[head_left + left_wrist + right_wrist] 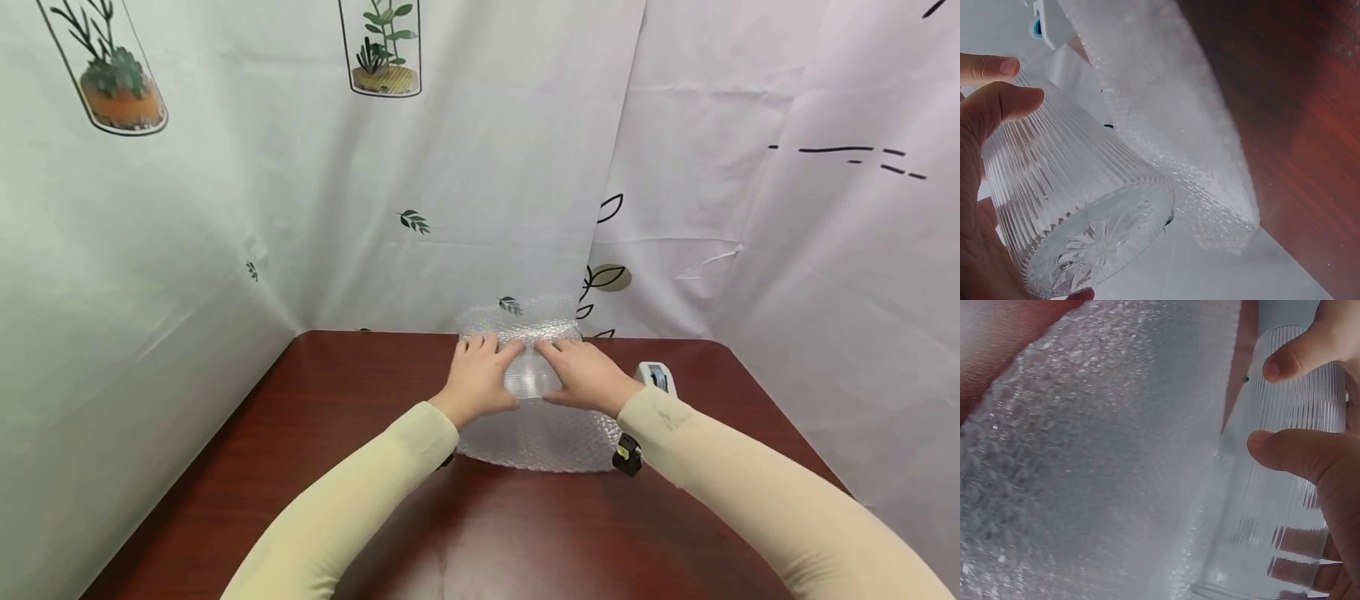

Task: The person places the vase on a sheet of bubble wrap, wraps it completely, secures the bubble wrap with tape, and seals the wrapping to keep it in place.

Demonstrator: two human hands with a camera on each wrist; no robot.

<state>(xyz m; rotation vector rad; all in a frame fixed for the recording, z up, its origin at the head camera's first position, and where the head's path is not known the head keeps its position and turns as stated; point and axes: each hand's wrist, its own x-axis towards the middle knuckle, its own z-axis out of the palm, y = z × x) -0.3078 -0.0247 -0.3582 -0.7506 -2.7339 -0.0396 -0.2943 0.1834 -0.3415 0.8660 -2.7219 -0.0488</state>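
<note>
Evidently the step in hand is placing and steadying: a clear ribbed glass (530,379) is between the two hands, over a sheet of bubble wrap (536,437) on the dark red bench (337,392). The left grip (480,375) has its thumb and fingers bent round one side of the glass; the right grip (583,375) clasps the other side, its fingers showing through the ribbed wall in the right wrist view. The glass is tipped, its starburst base in plain sight of the left wrist camera; whether it touches the wrap I cannot tell. The near part of the wrap spreads toward the person, while its far part shows against the printed curtain (487,150).

The next move, I judge, calls for laying the glass squarely on the sheet, then freeing one hand to draw an edge over it while the other keeps it from rolling.
</note>
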